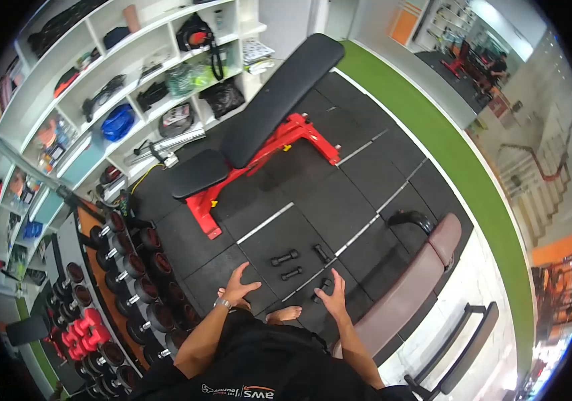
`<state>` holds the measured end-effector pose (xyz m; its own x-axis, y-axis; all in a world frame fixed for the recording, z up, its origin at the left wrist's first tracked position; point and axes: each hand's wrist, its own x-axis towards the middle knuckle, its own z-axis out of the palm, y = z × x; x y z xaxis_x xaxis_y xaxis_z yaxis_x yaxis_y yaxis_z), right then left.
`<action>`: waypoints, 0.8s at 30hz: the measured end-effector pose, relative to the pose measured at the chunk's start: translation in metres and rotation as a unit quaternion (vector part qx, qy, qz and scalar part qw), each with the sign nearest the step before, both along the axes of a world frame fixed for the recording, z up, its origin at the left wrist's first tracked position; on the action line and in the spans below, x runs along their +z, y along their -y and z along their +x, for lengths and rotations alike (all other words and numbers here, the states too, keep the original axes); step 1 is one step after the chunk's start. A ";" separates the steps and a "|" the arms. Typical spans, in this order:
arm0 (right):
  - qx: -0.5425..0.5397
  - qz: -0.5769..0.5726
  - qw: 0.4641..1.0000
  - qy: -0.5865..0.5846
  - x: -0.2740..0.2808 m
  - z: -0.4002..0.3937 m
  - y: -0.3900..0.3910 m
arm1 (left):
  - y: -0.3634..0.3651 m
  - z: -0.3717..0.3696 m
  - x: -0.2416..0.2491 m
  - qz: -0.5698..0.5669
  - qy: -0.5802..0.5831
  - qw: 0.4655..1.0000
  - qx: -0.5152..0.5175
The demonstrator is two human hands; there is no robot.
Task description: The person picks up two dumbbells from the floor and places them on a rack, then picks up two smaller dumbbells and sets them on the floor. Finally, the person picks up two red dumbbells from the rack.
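My left hand [238, 286] is open with its fingers apart, a watch on its wrist, and it holds nothing. Across from it, my right hand [332, 295] is also open and empty, its fingers spread. Small black dumbbells lie on the dark floor mat: one [284, 257] and a smaller one [291, 273] between and beyond my hands, another [321, 252] farther to the right. One more [321, 289] is partly hidden beside my right hand. A bare foot [284, 314] shows below them.
A black and red adjustable bench [286, 93] stands ahead. A brown padded bench [399, 294] is at the right. Racked dumbbells [146, 289] line the left, below white shelves [92, 40] with bags. Green turf [433, 127] runs along the right. A person [498, 65] shows at upper right.
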<state>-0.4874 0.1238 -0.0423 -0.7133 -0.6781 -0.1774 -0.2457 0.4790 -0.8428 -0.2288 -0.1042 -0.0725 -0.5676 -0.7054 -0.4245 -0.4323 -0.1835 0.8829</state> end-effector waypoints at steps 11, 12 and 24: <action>0.246 -0.022 0.968 -0.037 0.048 0.083 0.173 | 0.092 0.104 0.023 -0.035 -0.082 0.985 0.145; 0.262 -0.027 0.964 -0.039 0.054 0.095 0.191 | 0.099 0.117 0.025 -0.037 -0.089 0.982 0.161; 0.491 -0.044 0.869 -0.050 0.079 0.237 0.365 | 0.146 0.268 0.065 -0.068 -0.086 0.936 0.335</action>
<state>-0.2504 -0.2413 0.0370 0.2076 -0.9761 -0.0640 -0.5735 -0.0684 -0.8163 0.0391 -0.2503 -0.0078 -0.0303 -0.9683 -0.2481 -0.1103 -0.2435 0.9636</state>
